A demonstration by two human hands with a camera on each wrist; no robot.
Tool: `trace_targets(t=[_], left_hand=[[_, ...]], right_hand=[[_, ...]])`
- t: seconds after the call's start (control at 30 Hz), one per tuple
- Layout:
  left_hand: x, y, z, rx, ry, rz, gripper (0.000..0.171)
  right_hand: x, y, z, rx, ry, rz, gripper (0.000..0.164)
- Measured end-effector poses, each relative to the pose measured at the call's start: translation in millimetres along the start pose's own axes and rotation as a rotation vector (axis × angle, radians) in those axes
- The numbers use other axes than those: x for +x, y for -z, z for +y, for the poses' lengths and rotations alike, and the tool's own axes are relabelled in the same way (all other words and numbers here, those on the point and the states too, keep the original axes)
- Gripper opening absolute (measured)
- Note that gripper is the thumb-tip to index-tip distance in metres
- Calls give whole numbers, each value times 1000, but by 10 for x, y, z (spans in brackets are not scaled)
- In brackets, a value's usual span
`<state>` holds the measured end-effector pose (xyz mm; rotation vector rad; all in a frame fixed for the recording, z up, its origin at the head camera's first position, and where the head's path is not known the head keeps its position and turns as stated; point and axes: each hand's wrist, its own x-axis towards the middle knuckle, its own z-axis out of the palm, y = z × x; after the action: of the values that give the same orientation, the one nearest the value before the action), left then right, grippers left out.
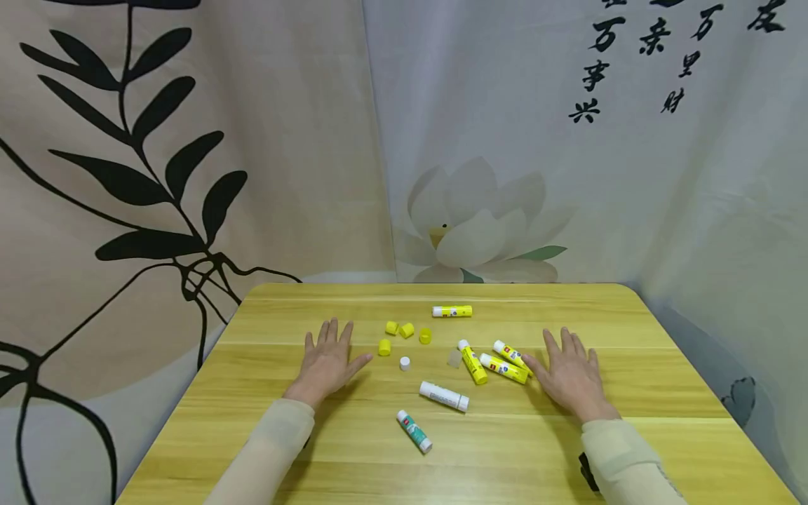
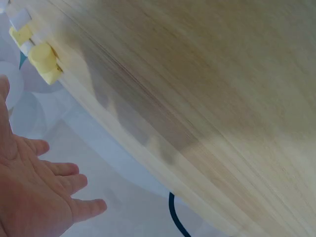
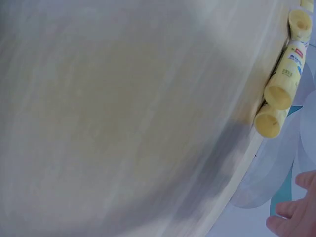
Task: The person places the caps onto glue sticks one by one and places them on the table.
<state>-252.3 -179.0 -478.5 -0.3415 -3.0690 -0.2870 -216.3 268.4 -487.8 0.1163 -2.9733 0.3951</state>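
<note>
My left hand [image 1: 327, 362], fingers spread and holding nothing, is at the left of the wooden table, near several small yellow caps [image 1: 384, 347]. On the right, my right hand [image 1: 571, 373] is likewise spread, its thumb close to a yellow glue stick [image 1: 503, 368] with a white end. Two more yellow glue sticks lie beside that one, [image 1: 472, 362] being the leftmost. In the left wrist view the fingers [image 2: 64, 169] stand apart from the table surface. The right wrist view shows part of the fingers [image 3: 291, 217] and the yellow tubes [image 3: 284, 86].
A fourth yellow glue stick [image 1: 452, 311] lies near the far edge. A white tube [image 1: 445, 396] and a teal-and-white glue stick [image 1: 414, 431] lie nearer me. Between the hands are a small white cap [image 1: 405, 363] and a translucent piece [image 1: 454, 358]. Printed curtains [image 1: 303, 140] hang behind the table [image 1: 353, 470].
</note>
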Motion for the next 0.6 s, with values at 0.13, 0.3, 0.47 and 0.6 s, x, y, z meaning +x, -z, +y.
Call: trace_targets(t=[0.13, 0.3, 0.47, 0.6], left_hand=[[-5, 8, 4, -11, -8, -1, 84], [-11, 11, 8, -10, -15, -19, 84], [-20, 33, 36, -27, -14, -29, 82], [-38, 51, 52, -40, -18, -31, 79]], right_hand=[[-8, 4, -29, -2, 3, -8, 84], [-25, -2, -64, -5, 7, -2, 82], [-31, 0, -105, 0, 8, 0, 80], [-26, 19, -162, 20, 14, 8, 76]])
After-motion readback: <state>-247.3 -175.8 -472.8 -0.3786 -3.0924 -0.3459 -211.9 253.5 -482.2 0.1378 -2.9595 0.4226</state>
